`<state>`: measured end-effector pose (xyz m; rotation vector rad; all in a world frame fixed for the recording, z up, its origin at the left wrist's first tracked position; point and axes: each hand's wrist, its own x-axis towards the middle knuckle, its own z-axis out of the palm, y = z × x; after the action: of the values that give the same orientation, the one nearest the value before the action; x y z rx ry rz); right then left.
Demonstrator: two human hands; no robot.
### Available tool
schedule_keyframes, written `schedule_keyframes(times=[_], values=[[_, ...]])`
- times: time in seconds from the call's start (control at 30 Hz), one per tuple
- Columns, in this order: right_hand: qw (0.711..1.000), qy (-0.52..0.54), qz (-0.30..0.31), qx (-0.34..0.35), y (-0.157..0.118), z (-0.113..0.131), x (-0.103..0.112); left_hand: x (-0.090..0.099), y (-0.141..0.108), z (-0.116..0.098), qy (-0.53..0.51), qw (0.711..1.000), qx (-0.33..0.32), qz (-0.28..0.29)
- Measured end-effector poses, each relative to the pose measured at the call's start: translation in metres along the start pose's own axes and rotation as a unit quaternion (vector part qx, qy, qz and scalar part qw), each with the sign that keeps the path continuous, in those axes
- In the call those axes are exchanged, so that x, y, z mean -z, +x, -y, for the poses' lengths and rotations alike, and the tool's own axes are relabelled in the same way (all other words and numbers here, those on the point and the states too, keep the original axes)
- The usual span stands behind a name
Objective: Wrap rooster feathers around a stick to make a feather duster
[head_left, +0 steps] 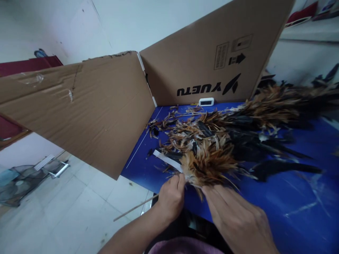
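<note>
at blue table (293, 190) | left hand (172, 195) closed round stick (135, 208) | right hand (235, 211) at feather bundle (209, 164), grip unclear

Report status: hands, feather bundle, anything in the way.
Left hand closed on thin stick. Right hand touching feather bundle. Loose feathers crowd blue tabletop beyond.

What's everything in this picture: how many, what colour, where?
Feather bundle: one, brown, centre
Loose feathers: countless, brown and black, around bundle
Strip: one, white, left of bundle
Stick: one, tan, lower left
Cardboard panels: two, brown, back and left
Device: one, white, back panel's foot
Tabletop: one, blue, under feathers
Fan-like object: one, dark, far left
Floor: one, pale, lower left
Walls: count unclear, pale, background
Background items: several, red, left, upper right
Clothing: one, purple, bottom centre
Left hand: one, bare, bundle's left base
Right hand: one, bare, bundle's near edge
</note>
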<state>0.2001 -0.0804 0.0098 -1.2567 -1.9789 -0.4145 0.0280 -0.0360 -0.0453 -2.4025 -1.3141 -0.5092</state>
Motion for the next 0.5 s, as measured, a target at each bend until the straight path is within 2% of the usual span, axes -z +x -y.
schedule_keyframes(times=[0.07, 0.17, 0.3, 0.4, 0.5], values=[[0.999, 0.009, 0.027, 0.028, 0.013, -0.012, 0.003, 0.006, -0.001, 0.000, 0.014, 0.999, -0.039, 0.003], [0.991, 0.044, 0.080, 0.095, 0.033, -0.031, 0.005, 0.021, 0.000, 0.001, 0.013, 0.995, -0.090, 0.049], [0.960, 0.125, 0.202, 0.151, 0.061, -0.052, 0.002, 0.042, 0.002, 0.003, -0.024, 0.978, -0.179, 0.109], [0.912, 0.228, 0.315, 0.131, 0.077, -0.062, -0.006, 0.055, 0.003, 0.005, -0.068, 0.960, -0.249, 0.110], [0.839, 0.359, 0.403, 0.063, 0.080, -0.068, -0.022, 0.060, 0.002, 0.008, -0.111, 0.949, -0.277, 0.103]])
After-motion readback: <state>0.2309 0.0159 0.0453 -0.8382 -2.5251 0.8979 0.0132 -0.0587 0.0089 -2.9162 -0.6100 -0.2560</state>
